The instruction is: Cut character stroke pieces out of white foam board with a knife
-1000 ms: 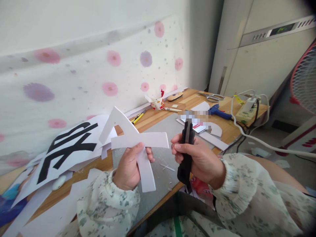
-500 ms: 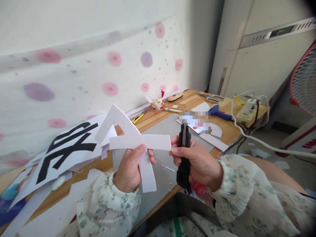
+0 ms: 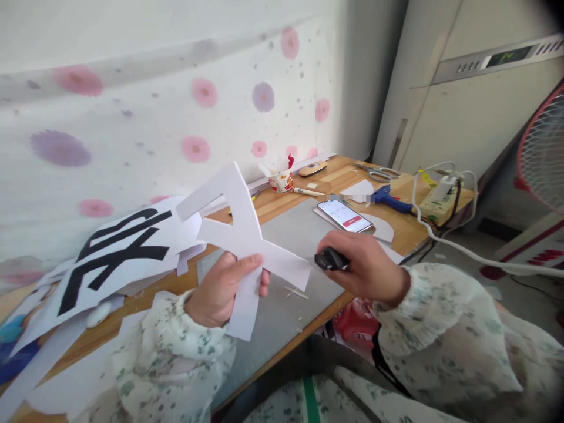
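Work on the white, flat, branching cutout of stiff sheet [image 3: 247,220] looks well along, judging by its freed outline: the 2 long strokes, the crossbar and the lower stem all stand clear of any surrounding sheet. Thin white offcut slivers [image 3: 296,292] lie on the flat grey cutting mat [image 3: 291,226] below, which fits cutting or trimming done there. How much trimming is left cannot be judged from this angle; the edges appear mostly clean.

The cutout is held in the air above the mat. Its long axis runs nearly upright in view, from a pointed peak at the top, bowing right, down to a square-ended stem beneath the hand. From the peak, 1 arm slants down to the left, while the crossbar slopes down to the right.

The left hand [image 3: 224,288] is clamped on the cutout near the crossing, thumb in front, fingers behind. The right hand [image 3: 363,264] is closed around a black, chunky-handled tool [image 3: 331,258], seen nearly end-on just beside the crossbar's right tip; I cannot make out a blade.
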A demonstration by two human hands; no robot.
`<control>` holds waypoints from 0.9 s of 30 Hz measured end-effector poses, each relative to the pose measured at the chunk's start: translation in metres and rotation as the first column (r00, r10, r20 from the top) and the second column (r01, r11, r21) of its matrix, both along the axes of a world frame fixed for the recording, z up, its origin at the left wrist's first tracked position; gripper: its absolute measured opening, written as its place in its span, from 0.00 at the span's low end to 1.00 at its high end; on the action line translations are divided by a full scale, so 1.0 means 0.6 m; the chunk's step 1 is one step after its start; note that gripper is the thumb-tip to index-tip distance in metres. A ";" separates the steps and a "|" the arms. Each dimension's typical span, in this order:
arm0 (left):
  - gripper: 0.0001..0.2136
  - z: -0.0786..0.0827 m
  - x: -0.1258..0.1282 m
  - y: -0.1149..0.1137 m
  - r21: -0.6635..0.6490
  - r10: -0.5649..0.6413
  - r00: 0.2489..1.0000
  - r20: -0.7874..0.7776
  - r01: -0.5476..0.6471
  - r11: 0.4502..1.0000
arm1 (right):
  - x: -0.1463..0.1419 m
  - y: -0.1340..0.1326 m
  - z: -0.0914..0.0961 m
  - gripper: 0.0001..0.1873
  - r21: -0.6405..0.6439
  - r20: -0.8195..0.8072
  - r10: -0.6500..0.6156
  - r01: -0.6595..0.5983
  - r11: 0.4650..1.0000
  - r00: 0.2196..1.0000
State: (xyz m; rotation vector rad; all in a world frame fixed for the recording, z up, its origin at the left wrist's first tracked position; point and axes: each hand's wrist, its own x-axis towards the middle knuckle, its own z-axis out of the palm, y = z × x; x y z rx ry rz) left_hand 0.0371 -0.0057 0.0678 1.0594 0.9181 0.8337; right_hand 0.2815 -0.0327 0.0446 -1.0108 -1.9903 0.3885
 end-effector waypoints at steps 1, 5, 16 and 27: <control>0.11 0.003 -0.003 0.001 -0.016 -0.036 0.999 -0.012 0.036 0.999 | 0.010 0.002 -0.001 0.02 0.068 0.135 0.006 -0.015 0.998 0.991; 0.11 0.010 -0.007 0.001 -0.023 -0.125 0.992 -0.026 0.124 0.992 | 0.021 0.004 -0.008 0.03 0.163 0.327 0.041 -0.099 0.982 0.944; 0.09 0.019 -0.007 -0.006 -0.015 -0.205 0.977 -0.064 0.204 0.979 | 0.012 -0.005 0.004 0.09 0.260 0.402 0.050 -0.166 0.951 0.914; 0.08 0.022 -0.007 -0.009 -0.011 -0.272 0.959 -0.084 0.272 0.962 | 0.011 -0.010 0.011 0.11 0.286 0.492 0.065 -0.232 0.930 0.868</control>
